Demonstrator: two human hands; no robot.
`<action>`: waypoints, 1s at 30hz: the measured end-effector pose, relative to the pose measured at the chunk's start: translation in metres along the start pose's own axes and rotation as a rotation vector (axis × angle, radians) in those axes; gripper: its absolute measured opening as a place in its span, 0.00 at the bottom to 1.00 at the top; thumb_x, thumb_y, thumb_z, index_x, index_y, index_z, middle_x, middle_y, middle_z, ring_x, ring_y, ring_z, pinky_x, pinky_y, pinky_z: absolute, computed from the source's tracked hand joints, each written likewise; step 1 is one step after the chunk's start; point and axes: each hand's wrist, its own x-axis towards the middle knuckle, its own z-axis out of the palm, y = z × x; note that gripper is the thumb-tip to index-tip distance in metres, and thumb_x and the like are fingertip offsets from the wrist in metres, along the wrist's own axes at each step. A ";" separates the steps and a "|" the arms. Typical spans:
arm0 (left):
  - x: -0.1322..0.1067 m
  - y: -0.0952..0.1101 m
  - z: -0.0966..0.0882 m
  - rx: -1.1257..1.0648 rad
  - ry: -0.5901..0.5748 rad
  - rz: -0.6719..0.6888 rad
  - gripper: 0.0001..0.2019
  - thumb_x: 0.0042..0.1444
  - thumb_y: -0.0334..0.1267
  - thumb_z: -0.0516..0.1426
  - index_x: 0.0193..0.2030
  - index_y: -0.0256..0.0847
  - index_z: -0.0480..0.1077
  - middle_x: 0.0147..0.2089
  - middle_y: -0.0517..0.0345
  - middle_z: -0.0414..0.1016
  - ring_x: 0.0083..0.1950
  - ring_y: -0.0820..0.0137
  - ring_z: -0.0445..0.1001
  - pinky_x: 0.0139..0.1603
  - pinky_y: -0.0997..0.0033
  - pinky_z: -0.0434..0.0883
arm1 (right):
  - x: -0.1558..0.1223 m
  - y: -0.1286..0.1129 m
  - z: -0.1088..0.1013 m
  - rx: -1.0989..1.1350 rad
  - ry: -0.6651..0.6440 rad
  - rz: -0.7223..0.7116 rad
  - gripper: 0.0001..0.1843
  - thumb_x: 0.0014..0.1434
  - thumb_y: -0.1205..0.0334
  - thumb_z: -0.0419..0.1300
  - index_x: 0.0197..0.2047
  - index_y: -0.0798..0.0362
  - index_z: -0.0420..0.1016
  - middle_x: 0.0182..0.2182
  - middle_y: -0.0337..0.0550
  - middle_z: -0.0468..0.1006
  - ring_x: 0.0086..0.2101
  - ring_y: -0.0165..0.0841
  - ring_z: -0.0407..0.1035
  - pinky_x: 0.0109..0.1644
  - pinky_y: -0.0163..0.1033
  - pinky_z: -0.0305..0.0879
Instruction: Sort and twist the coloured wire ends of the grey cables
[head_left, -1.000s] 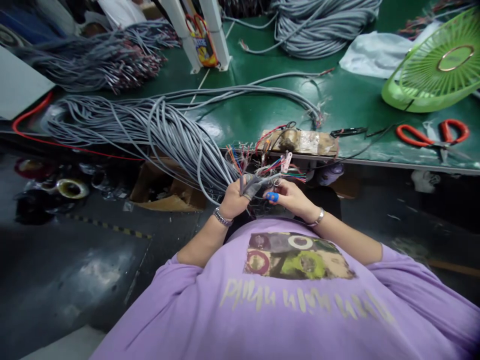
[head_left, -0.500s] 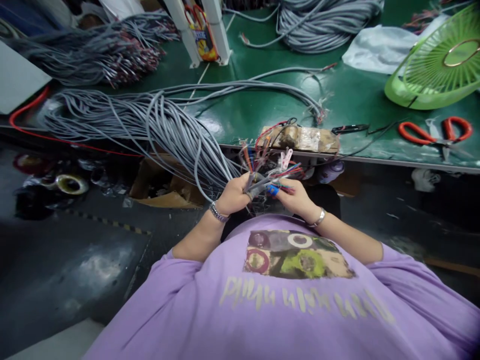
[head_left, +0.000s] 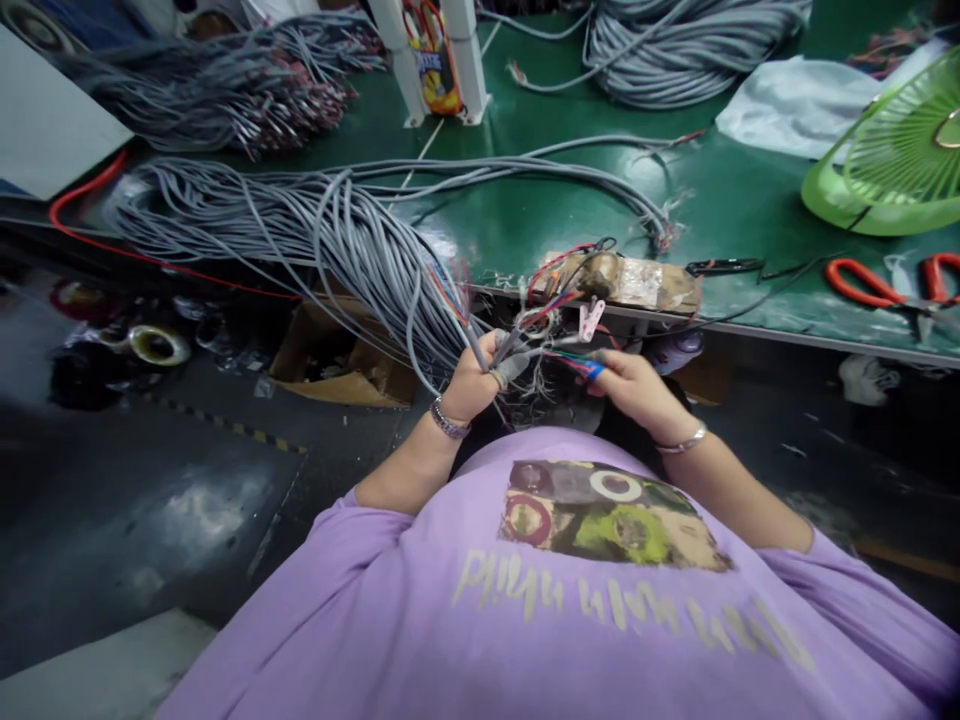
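My left hand [head_left: 471, 380] is closed round the ends of several grey cables [head_left: 375, 270] that hang off the green bench [head_left: 525, 210]. Their stripped coloured wires [head_left: 551, 335] fan out between my hands. My right hand [head_left: 637, 390] pinches a few of these coloured wires at its fingertips; a blue cover sits on one finger. Both hands are held just below the bench's front edge, close to my chest. A taped brown block [head_left: 622, 282] with a small clip lies on the bench edge right above them.
More grey cable bundles [head_left: 225, 85] lie at the back left and back centre. A green fan [head_left: 896, 160] and red-handled scissors [head_left: 889, 285] lie at the right. A cardboard box [head_left: 330, 365] and tape rolls [head_left: 154, 345] are on the floor at left.
My hands have drawn apart, the right one pulling coloured wires to the right. The view has shifted slightly rightward.
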 end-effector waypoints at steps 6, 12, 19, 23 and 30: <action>-0.002 0.000 -0.004 0.011 -0.151 0.052 0.18 0.50 0.49 0.67 0.37 0.35 0.72 0.32 0.58 0.74 0.31 0.76 0.69 0.34 0.77 0.68 | 0.001 -0.024 -0.009 0.053 0.026 -0.149 0.27 0.55 0.37 0.62 0.44 0.53 0.77 0.37 0.46 0.80 0.34 0.33 0.73 0.39 0.38 0.70; 0.004 0.005 -0.013 0.091 -0.361 0.047 0.19 0.50 0.49 0.67 0.37 0.33 0.75 0.33 0.55 0.77 0.34 0.71 0.73 0.36 0.73 0.72 | 0.005 -0.029 0.017 0.027 -0.306 -0.098 0.25 0.54 0.38 0.62 0.30 0.56 0.74 0.22 0.37 0.70 0.24 0.27 0.61 0.27 0.33 0.58; 0.013 0.008 -0.031 0.066 -0.600 -0.017 0.19 0.47 0.51 0.68 0.34 0.33 0.78 0.30 0.52 0.78 0.31 0.70 0.75 0.34 0.72 0.73 | 0.008 -0.007 0.021 0.285 -0.121 0.103 0.28 0.48 0.39 0.67 0.19 0.53 0.61 0.14 0.31 0.59 0.17 0.21 0.50 0.21 0.31 0.47; 0.013 0.005 -0.027 -0.056 -0.459 0.000 0.20 0.48 0.52 0.67 0.34 0.34 0.77 0.24 0.57 0.74 0.22 0.76 0.68 0.22 0.77 0.65 | 0.016 0.019 0.005 0.546 0.185 0.303 0.25 0.45 0.44 0.71 0.22 0.53 0.63 0.13 0.30 0.59 0.15 0.21 0.49 0.19 0.29 0.47; 0.015 0.002 0.018 0.073 -0.119 0.201 0.17 0.56 0.49 0.62 0.41 0.35 0.75 0.25 0.59 0.73 0.22 0.78 0.67 0.24 0.77 0.66 | 0.029 0.018 -0.005 0.740 0.241 0.311 0.26 0.53 0.35 0.62 0.31 0.53 0.72 0.21 0.37 0.72 0.18 0.24 0.62 0.23 0.32 0.64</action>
